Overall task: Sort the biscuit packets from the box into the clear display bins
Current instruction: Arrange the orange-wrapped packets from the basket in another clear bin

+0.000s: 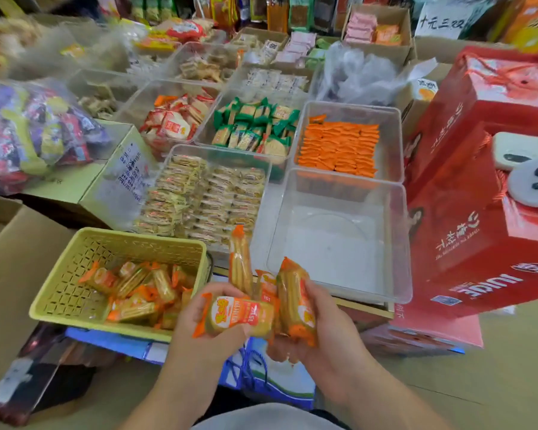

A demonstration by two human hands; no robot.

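My left hand (212, 336) grips an orange-ended biscuit packet (239, 315) lying flat across its palm. My right hand (326, 333) holds another packet (295, 302) upright, with more packets wedged between the two hands, one (239, 262) sticking upward. Both hands hover just in front of an empty clear bin (395, 243). To the left, a yellow perforated basket (75, 274) holds several more of the same orange packets (137, 293). Behind the empty bin, a clear bin (392, 125) holds neat rows of orange packets (339, 147).
Other clear bins hold pale yellow packets (205, 197), green packets (255, 125) and red-and-white packets (174, 119). A big red gift box (466, 212) with a phone (522, 150) on top stands at the right. A bag of mixed sweets (31, 135) lies on cartons at the left.
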